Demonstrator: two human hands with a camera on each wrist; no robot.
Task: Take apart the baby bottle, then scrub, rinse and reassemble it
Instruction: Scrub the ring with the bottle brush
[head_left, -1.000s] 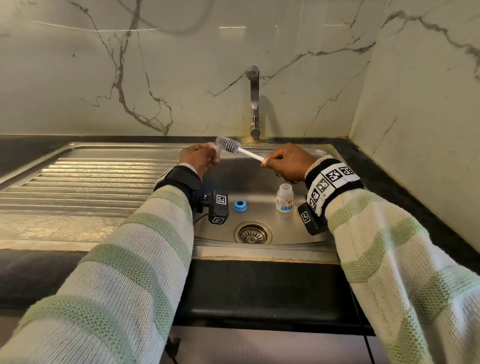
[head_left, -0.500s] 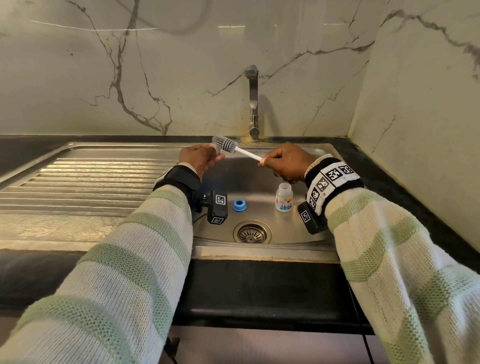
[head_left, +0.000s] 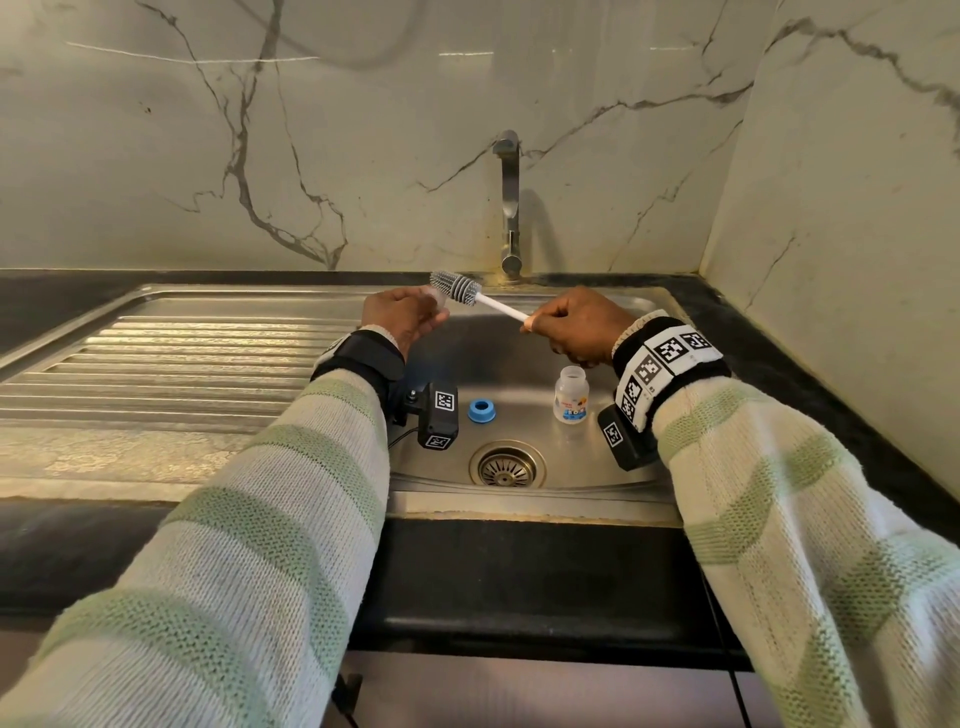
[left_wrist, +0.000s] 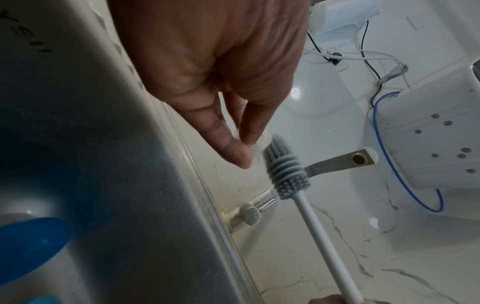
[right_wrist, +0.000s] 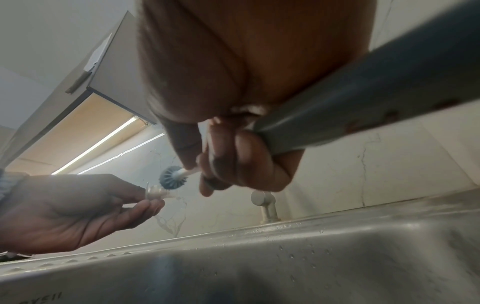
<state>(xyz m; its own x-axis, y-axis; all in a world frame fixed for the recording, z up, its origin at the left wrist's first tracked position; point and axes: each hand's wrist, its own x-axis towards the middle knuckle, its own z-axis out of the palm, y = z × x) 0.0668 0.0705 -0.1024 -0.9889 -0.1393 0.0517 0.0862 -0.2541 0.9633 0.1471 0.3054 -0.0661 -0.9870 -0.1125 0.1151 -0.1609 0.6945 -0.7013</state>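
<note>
The left hand (left_wrist: 207, 67) pinches the clear nipple (left_wrist: 255, 147) between thumb and fingertips, so its grip is closed on this small soft piece, held up over the back rim of the sink (head_left: 519, 501). The right hand (head_left: 576, 325) has its grip closed around the white handle of the bottle brush (head_left: 457, 286), and the grey bristle head lies against the nipple, touching its side and not inside it, as the left wrist view shows. Compared with one second ago, the brush head has moved a little to the left and now reaches past the fingertips of the left hand, while both hands stay at almost the same height; I judge this to be one stroke of scrubbing on the nipple. The bottle body (head_left: 570, 395) stands upright and open on the sink floor, just below the right hand, and the blue ring (head_left: 481, 410) lies flat near it, to the left, both behind the drain (head_left: 507, 465). The tap (head_left: 509, 208) shows no running water. So the disassembly seems complete and the scrubbing is in progress; rinsing and reassembly are not yet done.
</note>
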